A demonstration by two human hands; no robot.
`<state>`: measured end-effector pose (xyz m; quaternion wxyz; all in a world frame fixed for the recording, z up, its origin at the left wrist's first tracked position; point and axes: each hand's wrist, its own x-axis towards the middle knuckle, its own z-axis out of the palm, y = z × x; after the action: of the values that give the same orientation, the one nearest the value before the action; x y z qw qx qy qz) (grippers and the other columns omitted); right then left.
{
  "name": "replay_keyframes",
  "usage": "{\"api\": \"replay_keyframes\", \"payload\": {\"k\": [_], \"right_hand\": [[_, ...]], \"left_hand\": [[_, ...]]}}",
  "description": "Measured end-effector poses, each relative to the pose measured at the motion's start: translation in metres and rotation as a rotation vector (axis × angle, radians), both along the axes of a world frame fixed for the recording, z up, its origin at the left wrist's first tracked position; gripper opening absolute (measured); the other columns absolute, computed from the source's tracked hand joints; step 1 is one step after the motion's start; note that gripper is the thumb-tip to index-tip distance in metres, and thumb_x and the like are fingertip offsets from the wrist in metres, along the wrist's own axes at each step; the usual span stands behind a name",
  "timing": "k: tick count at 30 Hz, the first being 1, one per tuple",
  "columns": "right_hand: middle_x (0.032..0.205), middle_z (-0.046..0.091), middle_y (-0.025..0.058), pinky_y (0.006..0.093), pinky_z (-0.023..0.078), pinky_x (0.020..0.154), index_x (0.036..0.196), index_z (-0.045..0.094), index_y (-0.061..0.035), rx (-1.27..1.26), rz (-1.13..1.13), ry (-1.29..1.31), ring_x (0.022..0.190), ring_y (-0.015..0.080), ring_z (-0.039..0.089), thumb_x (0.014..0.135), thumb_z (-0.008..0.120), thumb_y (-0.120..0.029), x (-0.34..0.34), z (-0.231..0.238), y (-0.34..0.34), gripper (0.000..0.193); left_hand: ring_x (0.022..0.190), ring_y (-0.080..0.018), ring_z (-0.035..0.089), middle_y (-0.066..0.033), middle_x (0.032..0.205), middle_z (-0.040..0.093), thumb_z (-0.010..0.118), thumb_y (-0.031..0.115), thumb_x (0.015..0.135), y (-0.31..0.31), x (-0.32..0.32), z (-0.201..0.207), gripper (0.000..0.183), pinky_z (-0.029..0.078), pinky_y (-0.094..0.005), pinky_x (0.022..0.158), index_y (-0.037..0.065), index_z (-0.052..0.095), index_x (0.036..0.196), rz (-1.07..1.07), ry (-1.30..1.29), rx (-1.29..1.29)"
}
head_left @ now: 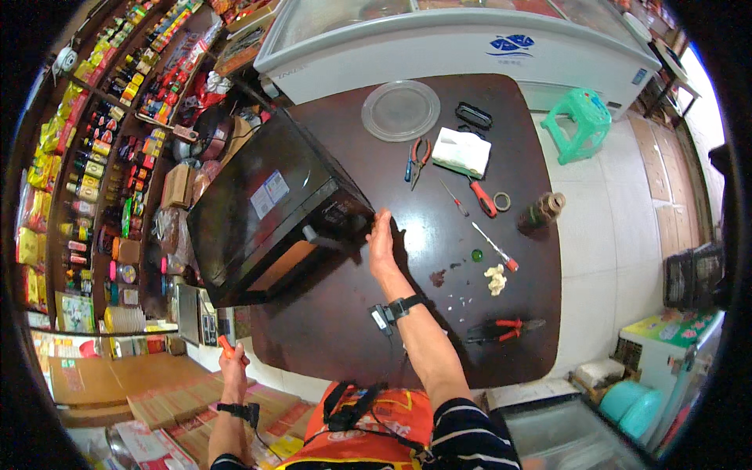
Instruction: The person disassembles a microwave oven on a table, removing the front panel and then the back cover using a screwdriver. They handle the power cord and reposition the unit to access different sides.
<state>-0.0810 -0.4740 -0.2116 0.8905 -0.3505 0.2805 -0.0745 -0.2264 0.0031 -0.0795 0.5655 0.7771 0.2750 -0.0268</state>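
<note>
A black microwave oven (305, 160) sits tilted in view on the left of the dark table (352, 345). My right hand (381, 244) lies flat against its right front corner, fingers stretched. Off the table's left front edge, my left hand (233, 360) is closed round an orange-handled tool (225, 345); its tip is hard to make out. Pliers (421, 160), a red-handled screwdriver (483, 200), a longer screwdriver (497, 248) and red-handled pliers (509, 329) lie to the right. Farther back is a round glass turntable plate (401, 111).
A brown bottle (542, 211) stands near the right table edge. A tissue pack (462, 151), tape roll (502, 202) and crumpled tissue (495, 280) share the tabletop. Behind is a chest freezer (454, 51), with a green stool (580, 121) at right. Stocked shelves (94, 102) line the left.
</note>
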Motion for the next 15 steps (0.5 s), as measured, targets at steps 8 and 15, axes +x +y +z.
{"api": "replay_keyframes", "payload": {"k": [8, 15], "right_hand": [[0.184, -0.007, 0.0137, 0.0505, 0.002, 0.136, 0.174, -0.007, -0.0071, 0.357, -0.050, 0.009, 0.170, 0.0320, -0.002, 0.104, 0.031, -0.085, -0.009, -0.007, 0.048, 0.112], [0.185, 0.003, 0.0128, 0.0482, 0.008, 0.135, 0.175, 0.001, -0.0034, 0.240, -0.023, 0.038, 0.170, 0.0291, 0.004, 0.104, 0.029, -0.085, -0.005, -0.011, 0.055, 0.112]], "left_hand": [[0.063, -0.0131, 0.054, 0.0000, 0.077, 0.056, 0.076, 0.015, 0.102, 0.025, -0.020, -0.001, 0.024, 0.048, -0.0307, 0.060, 0.010, 0.055, 0.093, 0.044, 0.075, 0.007], [0.060, -0.0129, 0.052, -0.0004, 0.076, 0.055, 0.075, 0.015, 0.103, 0.021, -0.032, -0.012, 0.024, 0.046, -0.0298, 0.057, 0.010, 0.055, 0.092, -0.011, 0.058, -0.027]]}}
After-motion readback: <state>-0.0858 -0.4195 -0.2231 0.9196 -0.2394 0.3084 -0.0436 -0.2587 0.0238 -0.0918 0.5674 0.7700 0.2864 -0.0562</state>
